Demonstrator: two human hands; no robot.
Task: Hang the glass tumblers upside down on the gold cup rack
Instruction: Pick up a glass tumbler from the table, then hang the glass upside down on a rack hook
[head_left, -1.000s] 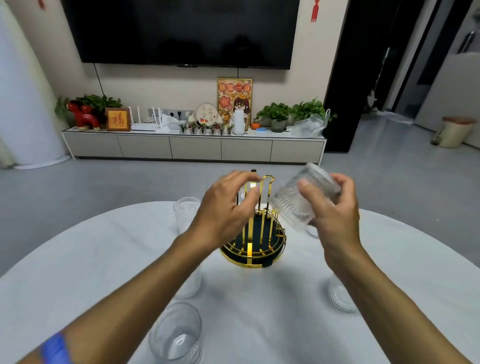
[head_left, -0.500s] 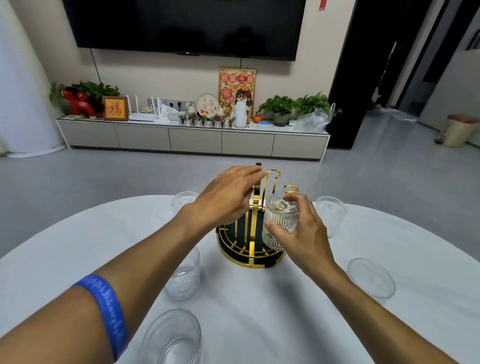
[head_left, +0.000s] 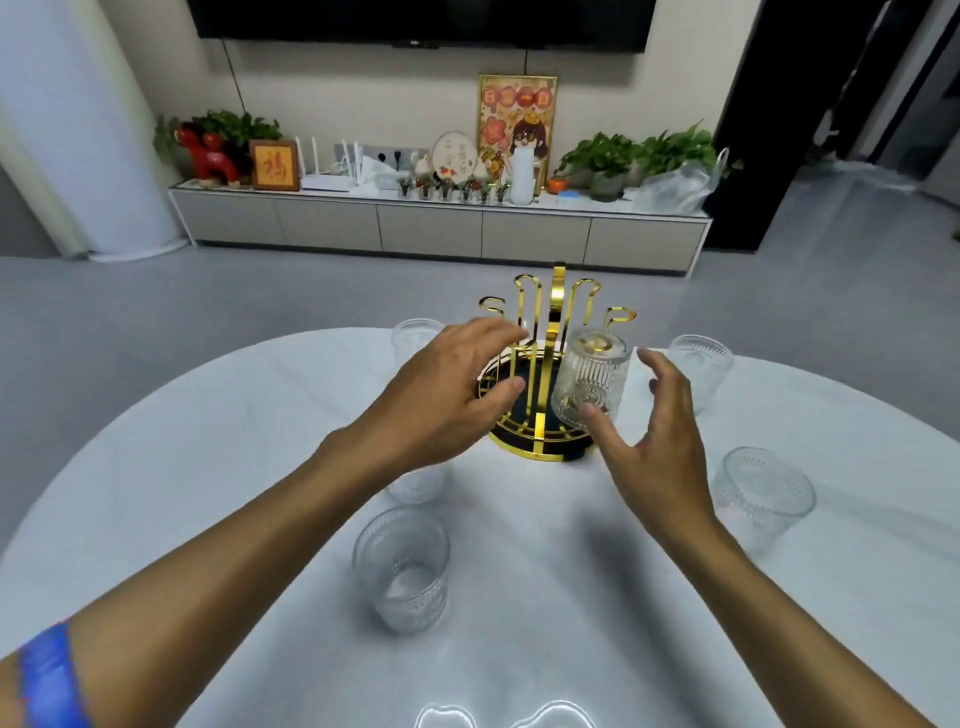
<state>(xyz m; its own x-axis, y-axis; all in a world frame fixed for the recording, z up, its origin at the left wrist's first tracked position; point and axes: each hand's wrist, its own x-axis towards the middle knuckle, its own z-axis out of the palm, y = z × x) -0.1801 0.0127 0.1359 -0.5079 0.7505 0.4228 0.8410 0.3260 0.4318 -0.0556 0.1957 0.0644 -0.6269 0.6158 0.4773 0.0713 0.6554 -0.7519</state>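
Observation:
The gold cup rack (head_left: 540, 364) with a dark round base stands at the middle of the white table (head_left: 218, 467). One ribbed glass tumbler (head_left: 592, 379) hangs upside down on a right-hand prong. My right hand (head_left: 654, 436) is just beside it, fingers spread, thumb tip near the glass's lower rim, holding nothing. My left hand (head_left: 447, 400) hovers at the rack's left side, fingers loosely apart and empty. Upright tumblers stand near me (head_left: 402, 566), at the right (head_left: 761, 493), at the far right (head_left: 701, 364) and at the far left (head_left: 415, 338); another is partly hidden under my left wrist.
Beyond the table lies grey floor, then a long low cabinet (head_left: 436, 228) with plants, frames and ornaments under a wall-mounted TV. Glass rims (head_left: 504, 717) show at the bottom edge of the view.
My right hand lowered the tumbler upside down onto a right prong and let go, fingers now spread. My left hand came down from the rack's top to its left side.

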